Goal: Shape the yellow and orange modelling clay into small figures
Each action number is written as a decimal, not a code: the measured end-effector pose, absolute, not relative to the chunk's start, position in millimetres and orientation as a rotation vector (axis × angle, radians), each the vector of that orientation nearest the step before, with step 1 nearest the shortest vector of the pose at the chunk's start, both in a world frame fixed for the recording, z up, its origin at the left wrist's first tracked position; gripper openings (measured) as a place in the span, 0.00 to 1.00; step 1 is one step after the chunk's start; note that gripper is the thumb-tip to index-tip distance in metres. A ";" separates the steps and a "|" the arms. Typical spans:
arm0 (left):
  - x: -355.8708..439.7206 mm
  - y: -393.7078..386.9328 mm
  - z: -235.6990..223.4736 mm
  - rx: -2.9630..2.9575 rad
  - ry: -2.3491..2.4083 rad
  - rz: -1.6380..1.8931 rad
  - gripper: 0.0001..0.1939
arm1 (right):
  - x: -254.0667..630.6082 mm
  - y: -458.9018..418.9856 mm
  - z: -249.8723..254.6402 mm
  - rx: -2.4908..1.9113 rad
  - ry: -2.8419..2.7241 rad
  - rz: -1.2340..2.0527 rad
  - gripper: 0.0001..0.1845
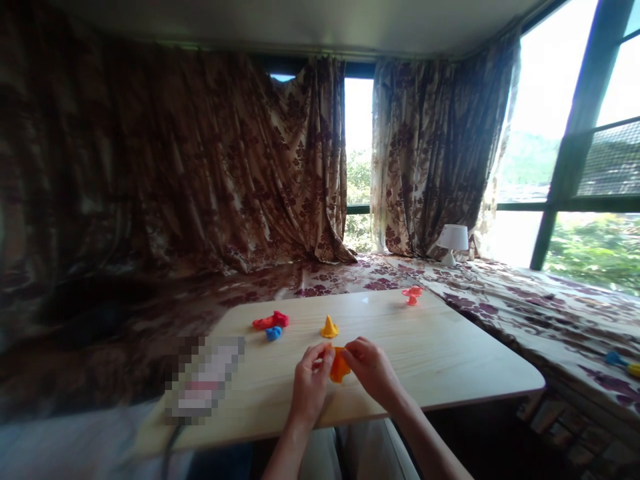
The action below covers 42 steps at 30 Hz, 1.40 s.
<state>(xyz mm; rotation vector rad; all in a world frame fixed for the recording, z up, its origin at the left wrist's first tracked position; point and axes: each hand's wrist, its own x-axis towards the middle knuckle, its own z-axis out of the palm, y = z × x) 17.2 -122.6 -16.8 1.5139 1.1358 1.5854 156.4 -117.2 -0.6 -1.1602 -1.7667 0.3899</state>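
Over the near edge of the table, my left hand (313, 380) and my right hand (373, 367) pinch a thin, flattened orange piece (339, 365) between thumbs and fingers. It looks like modelling clay and hangs down with an uneven lower edge. Just beyond my fingers a yellow cone with a flared base (329, 327) stands upright on the table. To its left lie a red lump (271, 321) and, touching or close in front of it, a small blue lump (273, 333). A pinkish-red shaped piece (412, 295) stands near the far right edge.
The pale wooden table (440, 360) has rounded corners. A blurred-out oblong object (207, 383) with a dark cable lies at its left. Behind are a flower-patterned cover (330, 277), matching curtains and a white lamp (453, 239). Blue and yellow items (617, 360) lie far right.
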 end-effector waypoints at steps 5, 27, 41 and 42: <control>19.1 -119.4 -18.9 1.487 1.112 1.615 0.10 | 157.5 -121.6 10.6 -1.145 -1.799 0.370 0.11; 19.5 -117.6 -24.5 1.514 1.312 1.664 0.08 | 142.5 -126.9 -0.7 -1.310 -1.821 0.311 0.11; 21.9 -119.0 -23.4 1.393 1.177 1.599 0.12 | 139.1 -116.7 -0.4 -1.419 -1.805 0.282 0.12; 21.9 -118.6 -24.0 1.380 1.175 1.595 0.12 | 140.1 -116.6 -0.2 -1.423 -1.799 0.283 0.12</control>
